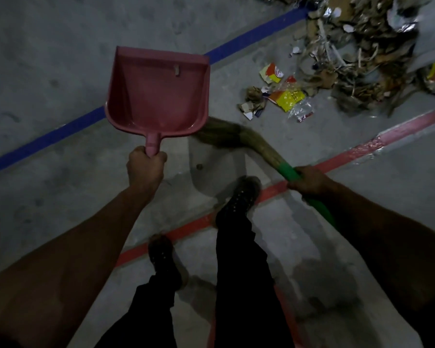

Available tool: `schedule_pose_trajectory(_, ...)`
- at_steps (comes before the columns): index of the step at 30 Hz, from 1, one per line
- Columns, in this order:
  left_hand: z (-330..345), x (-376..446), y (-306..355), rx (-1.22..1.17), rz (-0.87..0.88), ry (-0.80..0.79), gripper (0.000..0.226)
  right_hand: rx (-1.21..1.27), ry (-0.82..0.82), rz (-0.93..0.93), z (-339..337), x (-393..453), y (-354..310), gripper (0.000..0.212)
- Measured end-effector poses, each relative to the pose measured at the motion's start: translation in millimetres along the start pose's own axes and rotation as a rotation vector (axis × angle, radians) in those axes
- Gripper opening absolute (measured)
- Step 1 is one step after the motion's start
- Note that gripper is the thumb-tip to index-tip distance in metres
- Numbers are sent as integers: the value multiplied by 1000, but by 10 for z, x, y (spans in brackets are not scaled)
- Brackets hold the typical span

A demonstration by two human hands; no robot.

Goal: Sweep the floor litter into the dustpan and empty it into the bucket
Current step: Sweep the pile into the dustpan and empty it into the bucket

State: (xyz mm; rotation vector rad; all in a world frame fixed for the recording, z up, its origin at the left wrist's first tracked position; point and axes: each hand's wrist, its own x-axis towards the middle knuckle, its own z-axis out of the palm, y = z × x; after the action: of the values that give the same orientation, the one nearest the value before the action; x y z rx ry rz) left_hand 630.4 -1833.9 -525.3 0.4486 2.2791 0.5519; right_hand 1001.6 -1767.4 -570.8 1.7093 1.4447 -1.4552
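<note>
Nearest are the person's two dark shoes [239, 197], stepping across a red floor line [337, 160]. Just beyond, the left hand [146, 168] is clenched round the stub handle of the pink dustpan [158, 96], held up off the floor with its mouth pointing far; it looks all but empty. The right hand [309, 182] grasps the green handle of the broom [236, 138], whose long axis runs from near right to far left, the bristles ending just beside the pan's near right corner. The litter [362, 61] lies farther off to the far right, wrappers nearest, well apart from both tools. The broom hand is the nearer, so the sweep likely starts from that side. No bucket is in view.
</note>
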Motion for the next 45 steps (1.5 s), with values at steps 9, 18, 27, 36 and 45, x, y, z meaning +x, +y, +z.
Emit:
schedule_pose_trajectory(9, 319, 40, 254, 2, 29, -55, 13, 84, 211, 62, -768, 375, -84, 41)
schedule_pose_trajectory(18, 472, 98, 530, 54, 70, -87, 9, 268, 180, -95, -353, -88, -193, 21)
schedule_pose_trajectory(27, 669, 327, 771, 105, 85, -58, 9, 125, 223, -1, -1060, 444, 168, 28)
schedule_pose_trajectory(36, 563, 661, 1511, 58, 85, -42, 12, 312, 217, -128, -1681, 185, -508, 40)
schedule_pose_trajectory(45, 490, 1860, 2438, 186, 156, 26, 26, 804, 209, -165, -2147, 622, -2000, 48)
